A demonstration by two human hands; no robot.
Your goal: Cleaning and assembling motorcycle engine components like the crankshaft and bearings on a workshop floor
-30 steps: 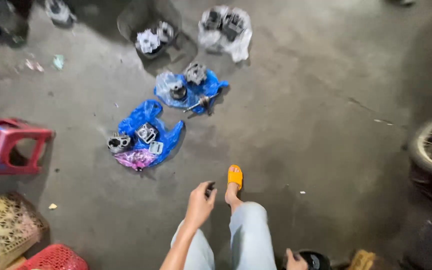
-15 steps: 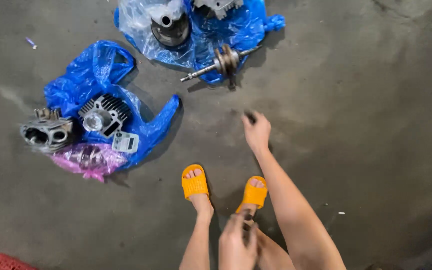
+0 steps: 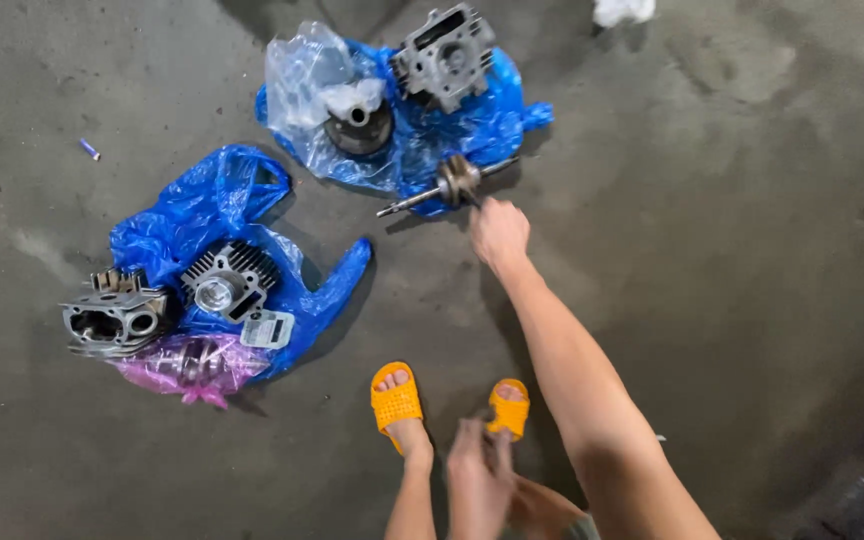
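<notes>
Overhead, the right hand (image 3: 499,232) reaches one crankshaft (image 3: 449,185), fingers' grip hidden; left hand (image 3: 479,478) hangs loosely curled; two blue bags (image 3: 202,205) lie nearby.

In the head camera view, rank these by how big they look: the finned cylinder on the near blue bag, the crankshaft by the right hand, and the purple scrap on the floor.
1. Crankshaft, longest across.
2. Finned cylinder, more compact; it lies nearer the camera, so the order of these two is unsure.
3. Purple scrap, clearly smallest.
</notes>
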